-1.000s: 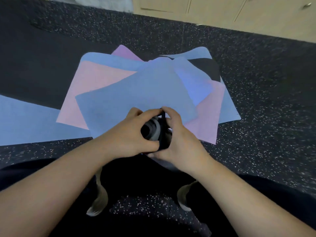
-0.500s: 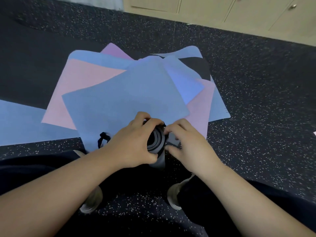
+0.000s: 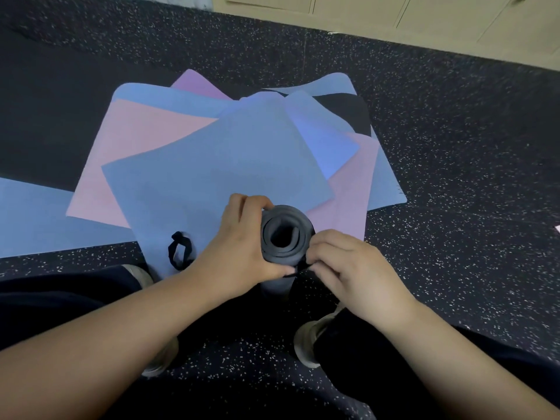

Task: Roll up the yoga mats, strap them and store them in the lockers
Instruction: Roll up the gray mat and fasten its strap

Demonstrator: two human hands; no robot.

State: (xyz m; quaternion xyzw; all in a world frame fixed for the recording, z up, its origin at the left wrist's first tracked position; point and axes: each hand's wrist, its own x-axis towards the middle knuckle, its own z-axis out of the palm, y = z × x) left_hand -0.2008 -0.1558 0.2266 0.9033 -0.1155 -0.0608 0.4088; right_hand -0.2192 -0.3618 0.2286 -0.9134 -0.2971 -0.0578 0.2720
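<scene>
- Yoga mats [image 3: 212, 174], blue, pink and purple, lie flat and overlapping on the speckled floor [image 3: 454, 147], spread out beyond the fingertips of both hands. They look thin and floppy, so I judge each is best rolled from a short edge with both palms pressing evenly.
- Lockers [image 3: 424, 19], pale doors, run along the far wall, well past the flat mats.
- The rolled mat [image 3: 286, 234], dark grey, stands on end between the two hands, its spiral end facing the camera. It reads as soft foam, light and springy; I expect it would loosen if let go, so it wants a grip around the roll's side.
- The left hand [image 3: 239, 247] wraps round the roll's left side, fingers curled over its far edge, thumb at the near edge.
- The right hand [image 3: 351, 268] pinches a thin black strap [image 3: 298, 269] against the roll's near right edge; the strap is limp and narrow.
- A spare strap loop [image 3: 180, 251] lies on the blue mat just left of the left hand.
</scene>
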